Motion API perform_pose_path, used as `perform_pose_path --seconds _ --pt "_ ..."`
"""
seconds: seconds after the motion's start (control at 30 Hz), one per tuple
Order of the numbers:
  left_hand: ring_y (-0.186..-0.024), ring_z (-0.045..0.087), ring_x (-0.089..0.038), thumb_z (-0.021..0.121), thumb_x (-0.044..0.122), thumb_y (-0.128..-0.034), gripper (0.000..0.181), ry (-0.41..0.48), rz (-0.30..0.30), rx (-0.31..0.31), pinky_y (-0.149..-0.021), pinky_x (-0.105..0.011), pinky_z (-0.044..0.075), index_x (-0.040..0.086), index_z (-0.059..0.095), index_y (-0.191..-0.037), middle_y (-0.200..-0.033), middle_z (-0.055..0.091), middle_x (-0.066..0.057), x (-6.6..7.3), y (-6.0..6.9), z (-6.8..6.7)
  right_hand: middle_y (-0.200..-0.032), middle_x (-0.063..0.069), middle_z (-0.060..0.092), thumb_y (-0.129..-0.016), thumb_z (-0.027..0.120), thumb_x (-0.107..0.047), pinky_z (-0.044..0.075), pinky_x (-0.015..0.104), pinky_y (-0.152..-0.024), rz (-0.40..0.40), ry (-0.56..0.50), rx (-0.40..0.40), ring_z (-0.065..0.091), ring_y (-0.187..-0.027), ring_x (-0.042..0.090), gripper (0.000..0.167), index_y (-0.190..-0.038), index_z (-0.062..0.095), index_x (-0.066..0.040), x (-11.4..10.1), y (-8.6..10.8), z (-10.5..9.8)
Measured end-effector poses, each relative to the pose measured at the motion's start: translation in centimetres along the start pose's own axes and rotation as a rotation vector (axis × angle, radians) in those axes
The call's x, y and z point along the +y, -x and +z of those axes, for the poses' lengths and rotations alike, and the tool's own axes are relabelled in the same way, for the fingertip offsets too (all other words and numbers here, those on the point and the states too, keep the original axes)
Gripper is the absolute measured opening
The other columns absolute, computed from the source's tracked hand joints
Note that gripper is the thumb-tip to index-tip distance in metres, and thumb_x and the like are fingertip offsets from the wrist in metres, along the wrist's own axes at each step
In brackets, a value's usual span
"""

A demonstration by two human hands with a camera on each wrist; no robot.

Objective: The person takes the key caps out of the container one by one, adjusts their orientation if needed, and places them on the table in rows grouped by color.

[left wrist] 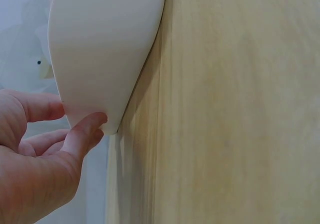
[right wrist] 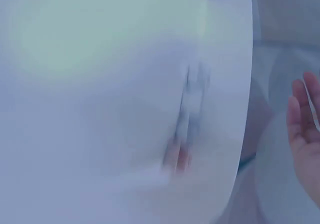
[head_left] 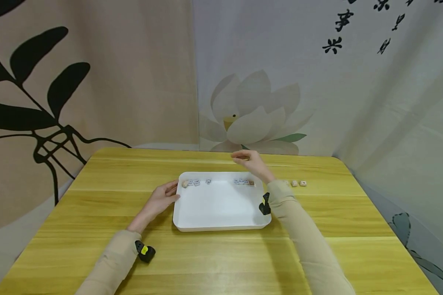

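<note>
A white rectangular tray [head_left: 221,211] lies on the table. My left hand [head_left: 161,197] grips its left side; in the left wrist view, that hand's thumb [left wrist: 90,126] presses the tray's outer wall, with fingers around the edge. Over the tray's far right edge, my right hand [head_left: 254,163] is raised with loosely bent fingers. Nothing shows in its grasp in the right wrist view, where the hand [right wrist: 307,144] is partly cut off. Along the tray's far side lie small white marked tiles [head_left: 197,182], a brown tile [head_left: 251,183] and a rounded beige piece [head_left: 185,183].
Several small pale blocks [head_left: 294,184] sit on the yellow wooden table [head_left: 221,262] to the right of the tray, some partly hidden by the right arm. Behind the table hangs a curtain [head_left: 162,82] with printed leaves and a lotus.
</note>
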State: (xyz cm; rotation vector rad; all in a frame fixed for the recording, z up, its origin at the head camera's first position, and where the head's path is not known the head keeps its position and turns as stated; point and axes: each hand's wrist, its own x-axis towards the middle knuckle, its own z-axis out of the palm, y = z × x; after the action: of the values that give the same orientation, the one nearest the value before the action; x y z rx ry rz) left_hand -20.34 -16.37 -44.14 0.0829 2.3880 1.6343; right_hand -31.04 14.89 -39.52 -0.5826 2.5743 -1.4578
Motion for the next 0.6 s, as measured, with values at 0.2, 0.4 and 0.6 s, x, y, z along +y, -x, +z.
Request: perform_pose_path --seconds 0.2,0.4,0.6 --pt "-0.141 0.029 -0.039 0.048 0.003 -0.0961 0.060 -0.004 -0.002 0.002 -0.110 -0.046 0.037 -0.004 0.021 -0.149 -0.154 0.024 -0.025 0.1 0.0 0.0 -0.125 0.012 0.063 -0.094 0.059 -0.016 0.052 0.039 -0.096 -0.021 -0.025 -0.110 0.062 -0.110 0.025 0.032 -0.123 0.063 -0.004 -2.2 -1.1 4.4" --pt "-0.140 0.031 -0.039 0.048 0.003 -0.0962 0.059 -0.012 -0.003 0.002 -0.110 -0.046 0.038 -0.004 0.022 -0.149 -0.154 0.025 -0.025 0.1 0.0 0.0 -0.121 0.009 0.067 -0.093 0.061 -0.016 0.053 0.032 -0.094 -0.067 0.046 -0.208 0.062 -0.110 0.022 0.028 -0.118 0.067 -0.004 -3.6 -1.8 8.3" --pt "-0.139 0.034 -0.039 0.048 0.003 -0.0961 0.059 -0.010 0.010 0.002 -0.109 -0.046 0.039 -0.004 0.023 -0.148 -0.153 0.027 -0.026 0.0 0.0 0.0 -0.115 0.008 0.070 -0.090 0.063 -0.012 0.053 0.027 -0.091 -0.128 0.108 -0.255 0.064 -0.108 0.020 0.023 -0.111 0.070 -0.006 -3.8 -2.2 11.2"
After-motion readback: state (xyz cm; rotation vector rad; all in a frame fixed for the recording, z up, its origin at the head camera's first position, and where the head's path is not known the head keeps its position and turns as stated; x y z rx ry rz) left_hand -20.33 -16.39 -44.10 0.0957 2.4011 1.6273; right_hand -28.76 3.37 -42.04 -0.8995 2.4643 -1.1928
